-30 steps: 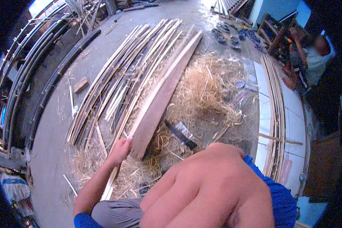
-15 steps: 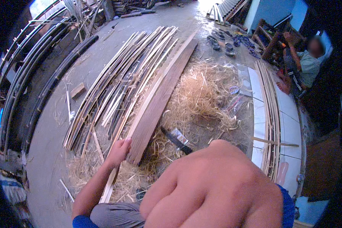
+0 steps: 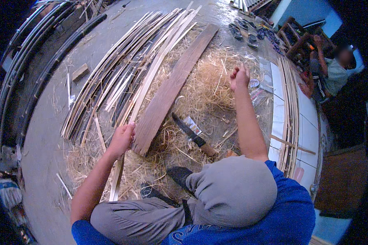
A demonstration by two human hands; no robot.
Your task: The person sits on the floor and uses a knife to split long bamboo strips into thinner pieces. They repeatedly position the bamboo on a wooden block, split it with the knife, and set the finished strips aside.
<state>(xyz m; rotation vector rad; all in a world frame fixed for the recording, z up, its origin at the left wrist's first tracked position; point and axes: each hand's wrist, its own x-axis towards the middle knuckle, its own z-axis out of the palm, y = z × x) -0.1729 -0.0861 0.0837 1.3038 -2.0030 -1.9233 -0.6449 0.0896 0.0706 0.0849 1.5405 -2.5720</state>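
Observation:
My left hand (image 3: 122, 139) is closed around a long pale bamboo strip (image 3: 117, 181), which runs from beside my bent leg up toward the far strips. Right of that hand a long brown wooden board (image 3: 171, 92) lies slanting away from me. My right hand (image 3: 240, 77) is stretched forward over the shavings pile (image 3: 210, 83), its fingers half curled and apart, with nothing visible in them. Between my arms a dark-bladed knife (image 3: 188, 131) with a wooden handle lies among shavings, beside a small packet (image 3: 193, 125).
A bundle of bamboo strips (image 3: 110, 77) spreads left of the board, near a wood block (image 3: 80, 72). Dark poles (image 3: 49, 81) line the far left. More strips (image 3: 289, 118) lie on white tiles at right. Sandals (image 3: 235, 31) and a seated person (image 3: 335, 71) are farther off.
My right hand, large and close to the camera before, has swung out forward over the shavings. My left hand keeps its hold on the strip. The view has shifted, showing my legs.

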